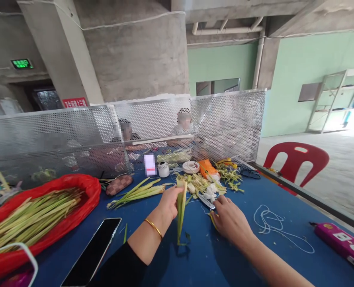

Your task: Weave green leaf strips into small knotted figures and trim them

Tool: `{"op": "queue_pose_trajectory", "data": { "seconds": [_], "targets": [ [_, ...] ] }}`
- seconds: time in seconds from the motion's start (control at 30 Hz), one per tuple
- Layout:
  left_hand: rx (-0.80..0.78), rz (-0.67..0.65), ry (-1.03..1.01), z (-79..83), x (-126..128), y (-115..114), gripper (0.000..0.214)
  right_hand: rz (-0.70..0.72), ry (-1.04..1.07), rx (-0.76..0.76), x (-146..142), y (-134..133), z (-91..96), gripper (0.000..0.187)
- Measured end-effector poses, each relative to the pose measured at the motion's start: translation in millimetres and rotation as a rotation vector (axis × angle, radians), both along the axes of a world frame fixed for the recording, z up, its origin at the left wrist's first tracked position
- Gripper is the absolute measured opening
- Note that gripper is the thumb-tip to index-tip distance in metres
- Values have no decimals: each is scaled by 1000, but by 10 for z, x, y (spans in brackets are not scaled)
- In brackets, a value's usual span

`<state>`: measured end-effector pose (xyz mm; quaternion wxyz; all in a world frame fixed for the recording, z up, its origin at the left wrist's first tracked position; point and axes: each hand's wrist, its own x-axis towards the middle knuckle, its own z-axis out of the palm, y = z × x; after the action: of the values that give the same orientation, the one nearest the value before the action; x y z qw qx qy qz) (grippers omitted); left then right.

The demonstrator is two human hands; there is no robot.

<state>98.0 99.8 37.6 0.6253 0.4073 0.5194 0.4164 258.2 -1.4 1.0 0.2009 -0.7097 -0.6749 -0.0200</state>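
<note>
My left hand [170, 201], with a gold bangle on its wrist, is closed on the top of a folded green palm leaf strip [181, 211] that stands upright on the blue table [224, 259]. My right hand [230, 219] rests knuckles up on the table to the right of the strip, fingers curled over a yellow leaf scrap; what it grips is hidden. A small blade [206, 201] lies just beyond its fingertips. A bundle of loose green leaf strips [137, 192] lies behind my left hand.
A red bag of leaf strips [39, 217] lies at the left, a phone [94, 251] near the front. Leaf scraps [212, 179], tape roll [191, 166], orange object [207, 168], white string [272, 223] and a pink case [341, 243] lie around. Behind a perforated screen [224, 119] sit two people. A red chair [296, 159] stands to the right.
</note>
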Motion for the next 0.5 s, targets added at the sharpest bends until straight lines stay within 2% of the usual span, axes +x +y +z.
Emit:
{"op": "queue_pose_trajectory", "data": {
  "seconds": [0.13,0.23,0.33,0.5],
  "targets": [
    [91,3,-93,40,13,-269,12,126,565,107,-247,64,261,29],
    [156,13,-108,53,1,-407,18,119,843,155,-397,217,303,35],
    [212,12,-68,33,-42,-467,19,126,962,192,-483,379,247,35],
    [258,-26,110,-50,-125,-417,18,163,947,75,-483,414,144,36]
  ]
}}
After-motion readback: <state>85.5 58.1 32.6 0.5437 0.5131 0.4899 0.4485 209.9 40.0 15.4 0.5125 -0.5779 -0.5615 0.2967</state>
